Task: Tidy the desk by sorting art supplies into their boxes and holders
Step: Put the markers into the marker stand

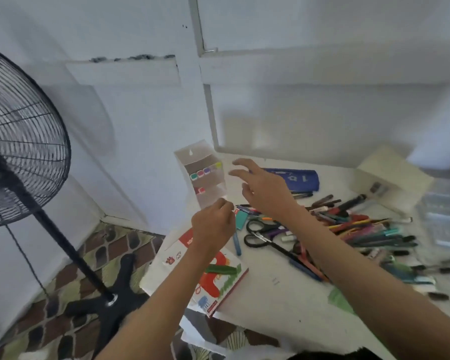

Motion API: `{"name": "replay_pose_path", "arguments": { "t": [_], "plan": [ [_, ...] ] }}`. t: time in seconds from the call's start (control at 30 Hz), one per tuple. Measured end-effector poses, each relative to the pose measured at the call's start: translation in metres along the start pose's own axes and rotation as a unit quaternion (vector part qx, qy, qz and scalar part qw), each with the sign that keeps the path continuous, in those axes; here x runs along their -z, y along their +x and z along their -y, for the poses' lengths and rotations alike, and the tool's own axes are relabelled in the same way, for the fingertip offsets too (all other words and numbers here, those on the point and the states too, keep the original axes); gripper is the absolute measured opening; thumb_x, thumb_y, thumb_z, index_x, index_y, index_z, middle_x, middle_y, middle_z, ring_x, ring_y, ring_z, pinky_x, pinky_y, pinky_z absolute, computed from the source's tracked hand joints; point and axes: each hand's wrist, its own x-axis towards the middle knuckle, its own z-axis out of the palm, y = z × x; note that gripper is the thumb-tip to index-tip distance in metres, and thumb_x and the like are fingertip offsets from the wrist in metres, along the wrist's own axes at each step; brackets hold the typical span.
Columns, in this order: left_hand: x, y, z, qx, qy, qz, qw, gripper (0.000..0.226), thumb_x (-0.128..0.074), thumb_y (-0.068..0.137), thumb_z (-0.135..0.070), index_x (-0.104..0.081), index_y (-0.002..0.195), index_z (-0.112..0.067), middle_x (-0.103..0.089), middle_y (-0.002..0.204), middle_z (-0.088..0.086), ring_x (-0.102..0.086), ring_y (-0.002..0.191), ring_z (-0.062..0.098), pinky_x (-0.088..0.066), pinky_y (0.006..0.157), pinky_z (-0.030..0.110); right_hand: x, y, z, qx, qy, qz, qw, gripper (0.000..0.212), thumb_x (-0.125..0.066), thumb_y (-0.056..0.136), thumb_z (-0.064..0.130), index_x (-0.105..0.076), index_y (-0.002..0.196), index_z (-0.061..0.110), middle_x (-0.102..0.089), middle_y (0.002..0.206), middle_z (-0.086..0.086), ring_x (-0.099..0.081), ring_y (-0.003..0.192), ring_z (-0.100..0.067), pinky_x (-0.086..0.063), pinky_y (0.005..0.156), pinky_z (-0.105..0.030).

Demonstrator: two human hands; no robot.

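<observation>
Most of the sorting is left, by our count. Item one, the clear marker box (205,172): it stands at the far-left corner of the desk (270,302), tipped up on its near end. Its long axis runs from the near side up and away towards the wall, with the hang-hole flap at the far, upper end. One row of coloured caps and a single red cap below face us, and the rest of the box looks unfilled. Item two, the left hand (213,227): its fingers are curled into a pinch at the box's near end. We cannot tell whether they grip the box itself or some small thing. Item three, the right hand (265,188): it holds nothing, fingers spread, and hovers just beside the box. Item four, unsorted: a loose heap of pens (369,229) spreads towards the right edge, with black scissors (260,235) beside it and a blue marker (237,242) near the left hand. Item five, other holders: a blue pouch (296,180) lies along the far edge, a cream box (392,175) sits at the far-right corner, and clear trays (442,219) sit at the right edge. Item six: a picture book (218,279) overhangs the near-left edge.
</observation>
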Motion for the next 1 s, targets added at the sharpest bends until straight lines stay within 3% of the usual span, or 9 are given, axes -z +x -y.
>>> {"name": "replay_pose_path", "arguments": {
  "t": [0.1, 0.2, 0.4, 0.53, 0.63, 0.73, 0.83, 1.0],
  "plan": [
    [-0.016, -0.005, -0.017, -0.073, -0.056, -0.015, 0.996, 0.014, -0.058, 0.077, -0.01, -0.068, 0.068, -0.011, -0.066, 0.067, -0.001, -0.054, 0.044, 0.016, -0.039, 0.039, 0.017, 0.007, -0.052, -0.014, -0.071, 0.047, -0.039, 0.996, 0.022, -0.058, 0.084, 0.006, -0.068, 0.101, 0.016, -0.058, 0.123, 0.003, -0.046, 0.059, -0.006, -0.035, 0.045, -0.016],
    [-0.039, -0.007, -0.047, -0.147, -0.124, -0.003, 0.981, 0.021, -0.049, 0.079, -0.015, -0.066, 0.065, -0.014, -0.065, 0.068, -0.001, -0.056, 0.047, 0.02, -0.042, 0.038, 0.022, 0.014, -0.119, -0.035, -0.178, 0.058, -0.063, 0.98, 0.017, -0.059, 0.083, 0.004, -0.07, 0.092, 0.014, -0.063, 0.112, 0.003, -0.057, 0.068, -0.011, -0.046, 0.056, -0.023],
    [-0.071, -0.014, -0.12, -0.235, -0.225, 0.085, 0.942, 0.02, -0.05, 0.077, -0.017, -0.067, 0.066, -0.018, -0.064, 0.069, -0.005, -0.057, 0.054, 0.016, -0.042, 0.044, 0.022, 0.041, -0.24, -0.07, -0.43, 0.056, -0.093, 0.896, 0.019, -0.06, 0.082, 0.0, -0.071, 0.084, 0.015, -0.062, 0.083, 0.003, -0.056, 0.065, -0.018, -0.051, 0.064, -0.037],
    [-0.085, -0.015, -0.16, -0.26, -0.255, 0.142, 0.92, 0.02, -0.048, 0.075, -0.016, -0.066, 0.067, -0.016, -0.064, 0.07, -0.004, -0.059, 0.06, 0.015, -0.04, 0.05, 0.022, 0.065, -0.294, -0.092, -0.545, 0.013, -0.084, 0.834, 0.017, -0.06, 0.084, 0.005, -0.071, 0.089, 0.017, -0.067, 0.095, -0.004, -0.054, 0.067, -0.014, -0.047, 0.066, -0.03],
    [-0.094, -0.012, -0.189, -0.268, -0.274, 0.164, 0.909, 0.022, -0.048, 0.078, -0.018, -0.069, 0.072, -0.018, -0.065, 0.077, -0.007, -0.053, 0.077, 0.012, -0.037, 0.058, 0.016, 0.083, -0.315, -0.107, -0.566, -0.032, -0.046, 0.822, 0.015, -0.06, 0.087, 0.012, -0.071, 0.094, 0.019, -0.066, 0.098, -0.002, -0.056, 0.087, -0.017, -0.045, 0.072, -0.03],
    [-0.105, -0.01, -0.223, -0.289, -0.27, 0.178, 0.901, 0.023, -0.049, 0.082, -0.019, -0.071, 0.077, -0.016, -0.062, 0.084, -0.003, -0.047, 0.084, 0.016, -0.04, 0.059, 0.025, 0.097, -0.322, -0.124, -0.557, -0.062, 0.0, 0.828, 0.016, -0.06, 0.088, 0.016, -0.071, 0.099, 0.021, -0.065, 0.102, 0.0, -0.054, 0.102, -0.021, -0.048, 0.082, -0.038],
    [-0.112, -0.011, -0.255, -0.291, -0.227, 0.193, 0.909, 0.011, -0.068, 0.074, -0.012, -0.073, 0.081, -0.019, -0.054, 0.085, -0.001, -0.047, 0.083, 0.019, -0.034, 0.059, 0.027, 0.104, -0.319, -0.141, -0.536, -0.061, 0.055, 0.84, 0.021, -0.058, 0.089, 0.017, -0.068, 0.106, 0.024, -0.063, 0.107, 0.002, -0.05, 0.108, -0.021, -0.047, 0.084, -0.039],
    [-0.126, -0.018, -0.287, -0.258, -0.151, 0.209, 0.931, 0.012, -0.079, 0.067, -0.031, -0.07, 0.074, -0.027, -0.049, 0.088, -0.004, -0.045, 0.087, 0.017, -0.039, 0.066, 0.032, 0.109, -0.307, -0.165, -0.457, -0.002, 0.129, 0.88, 0.018, -0.06, 0.088, 0.022, -0.07, 0.101, 0.029, -0.064, 0.104, 0.007, -0.051, 0.102, -0.014, -0.049, 0.079, -0.033]
  ]
}}
